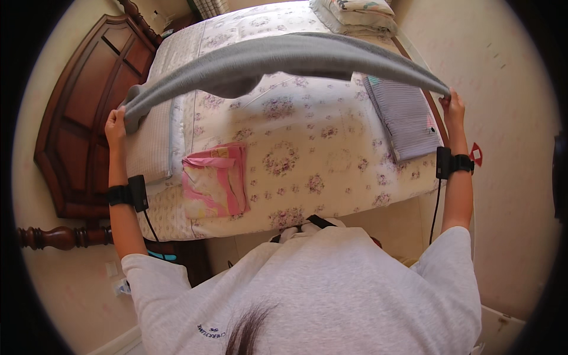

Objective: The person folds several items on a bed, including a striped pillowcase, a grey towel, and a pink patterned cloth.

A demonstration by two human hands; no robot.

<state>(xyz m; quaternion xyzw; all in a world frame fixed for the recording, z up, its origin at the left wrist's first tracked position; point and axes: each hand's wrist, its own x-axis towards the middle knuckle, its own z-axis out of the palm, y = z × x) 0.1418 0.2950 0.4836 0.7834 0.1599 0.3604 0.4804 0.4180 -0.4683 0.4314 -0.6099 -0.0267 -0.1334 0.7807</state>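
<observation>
A grey cloth (284,53) is stretched wide above the bed, its middle bowed away from me and slightly blurred. My left hand (116,125) grips one end of it near the headboard side. At the far right, my right hand (453,106) pinches the opposite end. Both arms are spread and raised. Below the cloth lies a bed (310,146) with a cream, purple-flowered cover. A folded pink and yellow cloth (215,179) rests on the cover to the left. Folded grey-purple ribbed bedding (401,120) lies near the right edge.
A dark wooden headboard (97,120) stands on the left, with a pale checked pillow (151,151) beside it. Several folded quilts (359,17) are stacked at the far right corner. A wall (501,133) runs along the right. Black devices with cables are strapped to both wrists.
</observation>
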